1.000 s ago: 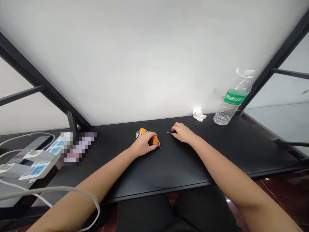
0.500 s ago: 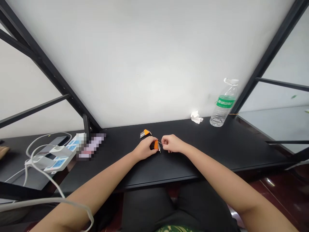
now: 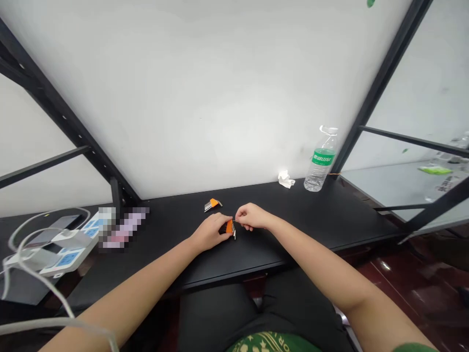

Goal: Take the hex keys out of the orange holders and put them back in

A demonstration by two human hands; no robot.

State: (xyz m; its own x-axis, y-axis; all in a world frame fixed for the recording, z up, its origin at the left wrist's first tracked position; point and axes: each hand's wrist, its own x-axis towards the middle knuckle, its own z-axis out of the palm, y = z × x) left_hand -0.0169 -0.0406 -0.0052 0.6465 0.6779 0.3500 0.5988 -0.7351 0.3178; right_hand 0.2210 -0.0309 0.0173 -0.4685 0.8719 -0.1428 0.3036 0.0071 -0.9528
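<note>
My left hand (image 3: 210,231) is closed round an orange hex key holder (image 3: 229,227), with the bent silver ends of several hex keys sticking out toward the right. Just right of it, my right hand (image 3: 251,216) is pinched on the end of a thin hex key (image 3: 234,220) at the holder's edge. Most of that key is hidden by the fingers. Behind my left hand, a second orange holder (image 3: 214,202) with a fan of silver hex keys lies on the black table (image 3: 256,254).
A crumpled white tissue (image 3: 286,179) and a clear water bottle (image 3: 321,164) with a green label stand near the wall. To the left are a white power strip (image 3: 78,244), looping white cables (image 3: 44,278) and a blurred-out pinkish item (image 3: 126,227). Black metal frames (image 3: 381,73) rise at both sides.
The camera view has shifted, so the scene sits further left. My hands still meet at the holder, and the right fingers appear slightly closer to it.
</note>
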